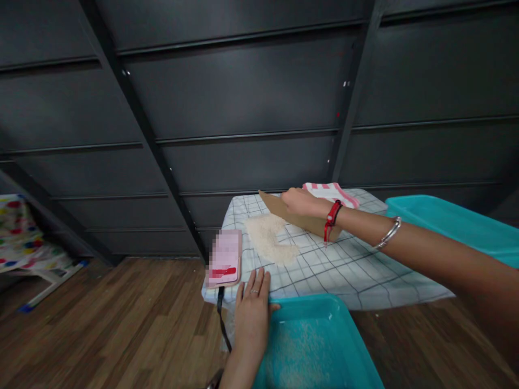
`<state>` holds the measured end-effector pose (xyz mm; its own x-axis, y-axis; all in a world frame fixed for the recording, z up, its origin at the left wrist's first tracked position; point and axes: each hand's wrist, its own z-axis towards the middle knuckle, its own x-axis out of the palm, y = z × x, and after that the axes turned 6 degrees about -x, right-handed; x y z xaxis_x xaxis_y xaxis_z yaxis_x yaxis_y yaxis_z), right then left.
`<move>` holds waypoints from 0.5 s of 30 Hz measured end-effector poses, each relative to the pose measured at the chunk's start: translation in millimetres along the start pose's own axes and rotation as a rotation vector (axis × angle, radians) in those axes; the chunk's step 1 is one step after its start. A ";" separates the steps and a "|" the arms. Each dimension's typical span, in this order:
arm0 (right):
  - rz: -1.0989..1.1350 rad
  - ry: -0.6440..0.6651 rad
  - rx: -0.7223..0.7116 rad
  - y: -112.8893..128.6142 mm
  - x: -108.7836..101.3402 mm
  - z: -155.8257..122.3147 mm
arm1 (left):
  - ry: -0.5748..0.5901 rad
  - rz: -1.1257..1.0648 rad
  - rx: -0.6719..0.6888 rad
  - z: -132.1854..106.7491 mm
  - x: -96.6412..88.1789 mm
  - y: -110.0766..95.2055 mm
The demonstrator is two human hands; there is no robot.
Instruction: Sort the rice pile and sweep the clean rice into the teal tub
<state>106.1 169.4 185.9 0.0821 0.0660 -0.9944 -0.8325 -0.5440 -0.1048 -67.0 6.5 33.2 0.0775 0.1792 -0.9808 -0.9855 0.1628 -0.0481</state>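
Observation:
My right hand (300, 203) is closed on a flat piece of brown cardboard (294, 217), held on edge on a checked cloth (344, 265), just right of a pile of white rice (270, 240). My left hand (253, 310) lies flat with fingers together and stretched out, resting on the near left rim of a teal tray (320, 346) at the cloth's front edge. A thin layer of rice grains lies in that tray. A red thread and a silver bangle are on my right wrist.
A pink phone (225, 258) with a black cable lies at the cloth's left edge. A red-striped folded cloth (330, 192) sits behind the cardboard. A second teal tray (454, 224) stands at the right. Dark metal shelving backs the scene; a colourful dotted fabric (20, 237) is far left.

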 end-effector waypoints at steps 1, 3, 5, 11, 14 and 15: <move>-0.012 0.008 0.025 1.1 -1.8 -0.6 | 0.003 -0.002 -0.002 0.3 0.0 0.0; -0.044 0.020 0.067 2.5 -7.1 -1.4 | 0.013 -0.009 -0.004 0.7 -0.7 -0.1; -0.073 0.018 0.100 2.1 -14.1 -2.0 | 0.025 -0.016 -0.006 0.9 -2.0 -0.1; -0.161 0.011 0.120 -0.3 -24.7 -11.7 | 0.066 -0.023 -0.019 1.1 -5.2 -0.4; -0.171 0.045 0.063 7.1 -20.2 -26.2 | 0.055 -0.026 -0.018 0.5 -6.2 -1.1; -0.170 0.052 0.044 10.6 -18.5 -31.8 | 0.055 -0.028 -0.020 0.2 -6.6 -1.3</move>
<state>113.1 135.8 202.9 0.2508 0.1102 -0.9618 -0.8271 -0.4919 -0.2720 -66.3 5.4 39.9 0.0969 0.1212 -0.9879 -0.9859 0.1479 -0.0786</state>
